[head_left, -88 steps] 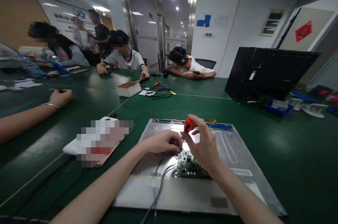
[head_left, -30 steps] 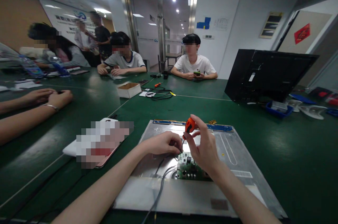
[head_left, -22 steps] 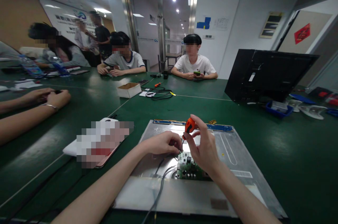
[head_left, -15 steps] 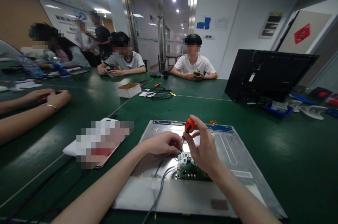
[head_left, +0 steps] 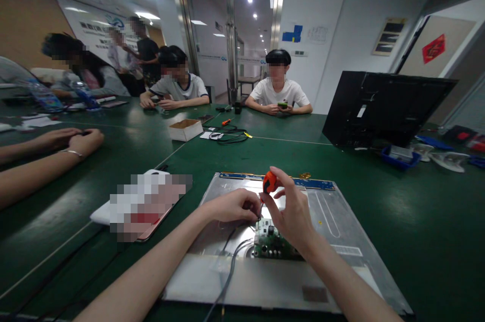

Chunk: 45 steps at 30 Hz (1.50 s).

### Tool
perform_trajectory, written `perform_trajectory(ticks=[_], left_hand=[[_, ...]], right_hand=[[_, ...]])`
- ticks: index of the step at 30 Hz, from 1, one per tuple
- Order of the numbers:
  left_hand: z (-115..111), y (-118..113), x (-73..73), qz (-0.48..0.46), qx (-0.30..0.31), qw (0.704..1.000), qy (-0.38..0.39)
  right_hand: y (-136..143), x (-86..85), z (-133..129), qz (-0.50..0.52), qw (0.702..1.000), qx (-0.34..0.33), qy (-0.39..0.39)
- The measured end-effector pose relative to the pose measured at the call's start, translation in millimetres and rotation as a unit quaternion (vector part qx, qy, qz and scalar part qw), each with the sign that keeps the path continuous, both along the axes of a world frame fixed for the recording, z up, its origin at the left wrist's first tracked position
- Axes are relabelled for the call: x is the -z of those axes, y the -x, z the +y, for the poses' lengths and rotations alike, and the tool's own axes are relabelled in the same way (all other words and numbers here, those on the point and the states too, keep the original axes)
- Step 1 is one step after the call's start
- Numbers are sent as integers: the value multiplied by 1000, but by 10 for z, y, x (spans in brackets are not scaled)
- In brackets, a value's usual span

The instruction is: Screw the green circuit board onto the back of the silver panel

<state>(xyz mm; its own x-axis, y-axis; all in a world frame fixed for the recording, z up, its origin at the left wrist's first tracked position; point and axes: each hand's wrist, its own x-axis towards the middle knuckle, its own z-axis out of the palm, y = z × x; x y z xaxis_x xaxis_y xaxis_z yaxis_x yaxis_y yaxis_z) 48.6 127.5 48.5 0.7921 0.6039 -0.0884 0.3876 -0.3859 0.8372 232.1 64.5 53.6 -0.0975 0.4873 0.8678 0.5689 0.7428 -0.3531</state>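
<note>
My right hand (head_left: 293, 205) grips a screwdriver (head_left: 269, 182) by its orange and black handle, thumb and fingers around it. The tool stands almost upright, its shaft pointing down at the upper left corner of a green circuit board (head_left: 270, 242). Close beside the shaft, my left hand (head_left: 242, 205) has its fingers pinched together near that same corner; what they hold, if anything, is hidden. The board lies on a flat metal display panel (head_left: 322, 221) in front of me. Dark cables (head_left: 232, 266) run from the board's left side toward me.
A phone in a pink case (head_left: 166, 211) lies left of the panel. Another person's hands (head_left: 81, 142) rest at the far left. Beyond are a small white box (head_left: 185, 130) and a coiled black cable (head_left: 231, 136). A black monitor (head_left: 382, 107) stands at the right by a blue tray (head_left: 400, 157).
The screwdriver's handle has tipped slightly to the left, and my right fingers have shifted a little on it. My left hand stays in place.
</note>
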Motion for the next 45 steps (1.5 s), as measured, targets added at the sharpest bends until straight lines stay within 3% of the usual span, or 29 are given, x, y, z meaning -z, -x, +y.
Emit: perform_trajectory(ticks=[17, 45], left_hand=[[-24, -8, -6, -14, 0, 1000, -7], [-13, -2, 5, -15, -1, 1000, 5]], right_hand=[[-6, -23, -36, 2, 999, -24, 37], [4, -28, -18, 6, 1000, -14, 18]])
